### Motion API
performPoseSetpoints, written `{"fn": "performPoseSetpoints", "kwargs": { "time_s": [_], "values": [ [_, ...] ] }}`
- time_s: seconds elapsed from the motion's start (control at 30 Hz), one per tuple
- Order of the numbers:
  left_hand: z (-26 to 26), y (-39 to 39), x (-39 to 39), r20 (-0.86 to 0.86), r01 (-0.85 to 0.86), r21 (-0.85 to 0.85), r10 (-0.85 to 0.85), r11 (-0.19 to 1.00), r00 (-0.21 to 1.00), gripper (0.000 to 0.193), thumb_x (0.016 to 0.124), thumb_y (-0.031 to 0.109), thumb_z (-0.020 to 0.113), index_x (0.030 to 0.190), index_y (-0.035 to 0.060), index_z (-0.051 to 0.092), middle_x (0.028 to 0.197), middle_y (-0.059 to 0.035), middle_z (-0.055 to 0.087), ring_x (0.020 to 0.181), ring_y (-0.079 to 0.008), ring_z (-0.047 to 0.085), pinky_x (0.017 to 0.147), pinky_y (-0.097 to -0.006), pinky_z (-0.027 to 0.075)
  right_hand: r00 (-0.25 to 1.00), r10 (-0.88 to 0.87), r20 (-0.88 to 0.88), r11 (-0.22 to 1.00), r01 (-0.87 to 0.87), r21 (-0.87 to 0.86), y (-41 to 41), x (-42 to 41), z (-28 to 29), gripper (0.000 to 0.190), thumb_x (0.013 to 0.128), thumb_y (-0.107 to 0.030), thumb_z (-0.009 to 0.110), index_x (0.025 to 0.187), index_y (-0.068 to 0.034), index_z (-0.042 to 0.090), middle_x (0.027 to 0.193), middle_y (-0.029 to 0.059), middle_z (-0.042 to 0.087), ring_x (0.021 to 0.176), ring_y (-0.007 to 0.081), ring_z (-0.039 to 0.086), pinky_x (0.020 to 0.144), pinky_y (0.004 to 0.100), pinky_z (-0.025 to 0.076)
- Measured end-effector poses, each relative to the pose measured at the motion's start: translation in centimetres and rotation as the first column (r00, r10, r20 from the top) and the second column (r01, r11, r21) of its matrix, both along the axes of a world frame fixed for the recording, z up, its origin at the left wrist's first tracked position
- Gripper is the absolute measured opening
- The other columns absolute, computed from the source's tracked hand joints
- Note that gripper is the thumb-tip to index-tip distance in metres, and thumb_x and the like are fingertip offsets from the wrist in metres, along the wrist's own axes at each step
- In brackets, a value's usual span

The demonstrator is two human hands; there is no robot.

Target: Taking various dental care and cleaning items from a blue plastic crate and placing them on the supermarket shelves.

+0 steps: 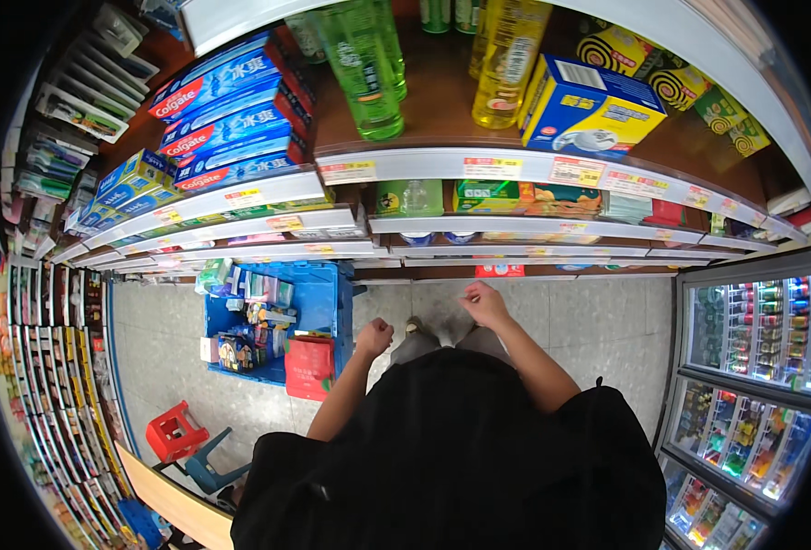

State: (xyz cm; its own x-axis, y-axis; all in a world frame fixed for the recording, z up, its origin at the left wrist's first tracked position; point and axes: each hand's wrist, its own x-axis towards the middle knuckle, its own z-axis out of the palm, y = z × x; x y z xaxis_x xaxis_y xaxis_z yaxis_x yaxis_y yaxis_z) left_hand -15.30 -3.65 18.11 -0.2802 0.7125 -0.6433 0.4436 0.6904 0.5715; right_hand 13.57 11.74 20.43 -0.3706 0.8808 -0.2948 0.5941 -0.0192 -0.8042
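My left hand (376,337) hangs loosely curled beside a blue plastic crate (315,289) on the floor, with nothing seen in it. In front of my body, my right hand (486,304) is held over the floor with bent fingers; whether it holds something small is unclear. The crate contains mixed packaged goods (261,323), and a red package (309,364) lies over its near right corner. Ahead is a shelf unit (433,165) with stacked Colgate toothpaste boxes (234,117), a green liquid bottle (364,75), a yellow liquid bottle (508,69) and a blue-and-yellow box (591,106).
Glass-door drink coolers (749,337) stand on the right. To the left runs another stocked shelf (62,385). A red plastic stool (175,433) and a dark blue stool (213,464) are behind the crate, near a light wooden tabletop (172,498). Mosquito coil packs (677,86) lie at the upper right.
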Motion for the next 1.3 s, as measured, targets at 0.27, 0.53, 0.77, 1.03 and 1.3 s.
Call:
{"fn": "performPoseSetpoints", "kwargs": {
  "time_s": [0.27, 0.53, 0.77, 1.03, 1.3],
  "values": [
    [-2.4, -1.3, 8.2, -0.167, 0.286, -0.07, -0.294, 0.956, 0.941, 0.036, 0.082, 0.036, 0.056, 0.095, 0.0051, 0.067, 0.097, -0.0236, 0.069, 0.097, -0.0407, 0.066, 0.085, -0.0511, 0.051, 0.948, 0.16, 0.276, 0.798, -0.289, 0.529, 6.6, 0.0, 7.9, 0.07, 0.07, -0.027, 0.08, 0.13, -0.005, 0.05, 0.142, 0.0172, 0.047, 0.117, 0.0349, 0.056, 0.098, 0.045, 0.046],
    [1.8, -6.0, 12.0, -0.187, 0.045, -0.126, -0.068, 0.991, 0.98, 0.032, 0.081, 0.032, 0.059, 0.101, 0.0091, 0.068, 0.097, -0.0213, 0.07, 0.096, -0.0388, 0.066, 0.085, -0.0474, 0.052, 0.728, 0.343, 0.593, 0.815, -0.545, 0.198, 13.7, -4.6, 4.8, 0.08, 0.078, -0.045, 0.073, 0.141, -0.006, 0.044, 0.143, 0.024, 0.046, 0.132, 0.0414, 0.044, 0.109, 0.0488, 0.035],
    [2.9, -10.6, 14.7, -0.228, -0.217, -0.152, 0.18, 0.964, 0.957, 0.038, 0.079, 0.035, 0.063, 0.106, 0.0082, 0.067, 0.102, -0.0177, 0.07, 0.098, -0.0347, 0.066, 0.087, -0.0442, 0.052, 0.75, 0.473, 0.463, 0.768, -0.609, 0.2, 16.6, -6.5, 3.7, 0.059, 0.084, -0.048, 0.063, 0.133, -0.014, 0.057, 0.14, 0.0201, 0.052, 0.129, 0.0408, 0.048, 0.108, 0.0488, 0.039],
    [2.7, -9.3, 12.8, -0.206, -0.233, -0.119, 0.206, 0.965, 0.957, 0.035, 0.08, 0.032, 0.062, 0.105, 0.0083, 0.068, 0.102, -0.0169, 0.069, 0.099, -0.034, 0.066, 0.088, -0.0434, 0.052, 0.832, 0.426, 0.355, 0.831, -0.515, 0.21, 16.3, -5.3, 2.8, 0.058, 0.076, -0.034, 0.071, 0.127, -0.01, 0.058, 0.123, 0.0236, 0.061, 0.114, 0.0449, 0.056, 0.095, 0.05, 0.046],
    [2.6, -5.6, 6.7, -0.144, 0.104, 0.031, -0.098, 0.994, 0.985, 0.039, 0.086, 0.033, 0.056, 0.113, 0.0073, 0.063, 0.102, -0.0172, 0.07, 0.098, -0.0362, 0.066, 0.085, -0.0436, 0.052, 0.958, 0.227, 0.175, 0.566, -0.276, 0.777, 5.5, -2.9, 4.9, 0.088, 0.061, -0.02, 0.082, 0.137, -0.004, 0.041, 0.137, 0.0259, 0.043, 0.125, 0.047, 0.042, 0.106, 0.0545, 0.034]
  ]
}}
